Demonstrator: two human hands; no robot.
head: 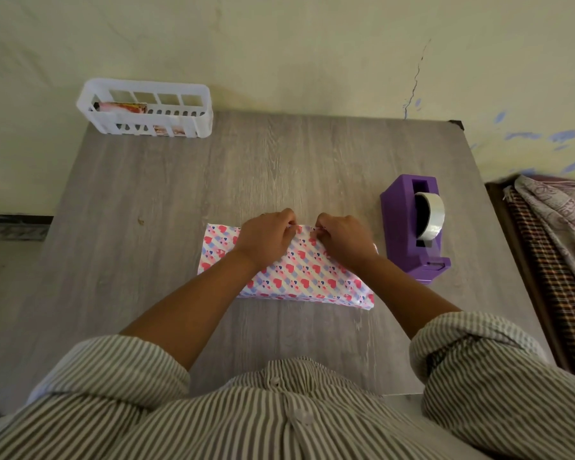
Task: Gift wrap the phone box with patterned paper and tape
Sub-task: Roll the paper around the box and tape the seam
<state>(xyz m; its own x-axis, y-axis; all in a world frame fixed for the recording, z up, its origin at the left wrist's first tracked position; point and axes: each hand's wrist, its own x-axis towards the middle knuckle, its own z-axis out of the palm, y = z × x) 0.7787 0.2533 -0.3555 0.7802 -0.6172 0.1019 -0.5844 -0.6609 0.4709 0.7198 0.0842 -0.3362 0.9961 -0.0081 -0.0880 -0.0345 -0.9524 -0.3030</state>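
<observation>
a: glossy paper, white with diagonal pastel stripes and red, pink and blue hearts, covers the flat rectangular phone box [299, 277] all over its top; no bare box shows.

b: where does it lie?

a: on the grey wood-grain bench [179, 194], near the middle, a little toward the person, just left of the purple plastic tape dispenser [409, 234] holding a clear tape roll [432, 217]. they lie near each other; i cannot tell whether they touch.

b: and its long axis?

a: it runs left to right across the bench, slightly skewed, with the right end nearer the person than the left end. the broad face looks up. the near long edge is a crisp fold; the right near corner comes to a neat point.

b: the hands?

a: both rest on the far long edge of the parcel, close together. the left hand [266, 235] has its fingers curled, pinching the paper at that edge; the right hand [342, 237] does the same just beside it. the fingertips are tucked under, so the exact grip is hidden.

b: anything else around?

a: a white slotted plastic basket [193, 121] stands at the far left corner of the bench with something red and pink inside it. a bed with a checked cloth [558, 260] lies to the right. rolled striped shirt sleeves [472, 343] sit at the elbows.
</observation>
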